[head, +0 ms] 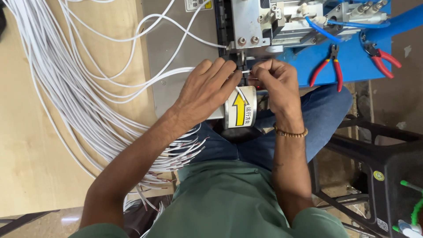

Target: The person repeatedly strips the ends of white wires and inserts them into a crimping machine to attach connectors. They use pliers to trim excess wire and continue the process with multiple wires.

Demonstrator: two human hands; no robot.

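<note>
1. White cable [211, 43] runs from the left across the grey metal plate [165, 53] to the front of the machine [255, 26], where both hands meet.
2. The left hand [205, 90] lies palm down on the plate, fingers stretched toward the machine's mouth, their tips resting on the cable end; whether they pinch it cannot be told.
3. The right hand [275, 81] is curled, with thumb and forefinger pinched on the short bare end of the cable just in front of the machine. A bead bracelet [290, 132] sits on that wrist.
4. Below the hands, a round metal part with a yellow arrow sticker [240, 108] pokes out from the machine's edge, partly hidden by the left hand.
5. A large bundle of white cables [66, 88] fans over the wooden worktop [22, 145] on the left; their stripped ends [185, 150] lie near the person's left forearm.
6. On the blue surface [357, 66] to the right lie two red-handled pliers [328, 66], the second pair [381, 55] further right, both well apart from the hands.
7. A black frame [383, 163] stands at the right, beside the person's knee in blue jeans [321, 114].
</note>
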